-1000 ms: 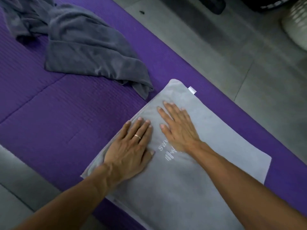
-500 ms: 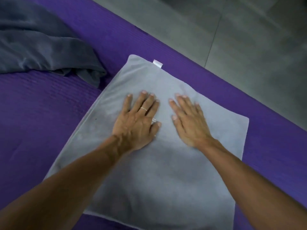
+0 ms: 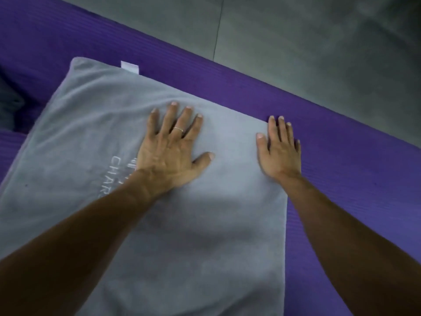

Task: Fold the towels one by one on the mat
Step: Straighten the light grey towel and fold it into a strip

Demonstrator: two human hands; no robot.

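Observation:
A light grey towel (image 3: pixel 95 124), folded flat, lies on the purple mat (image 3: pixel 341 169). It bears pale stitched lettering near its left side and a small white tag (image 3: pixel 129 67) at its far edge. My left hand (image 3: pixel 173 151), with a ring on one finger, presses flat on the towel's middle, fingers straight and spread. Over at the towel's right far corner my right hand (image 3: pixel 279 151) lies flat, fingers straight, with its outer side reaching over the towel's right edge.
A dark grey crumpled towel (image 3: pixel 8 106) shows only as a sliver at the left edge. Beyond the mat's far edge runs a grey tiled floor (image 3: pixel 296 37).
My right hand has slid outward to the towel's right far corner while the left stayed flat near the middle. The view has moved closer, and the dark towel has nearly left the frame.

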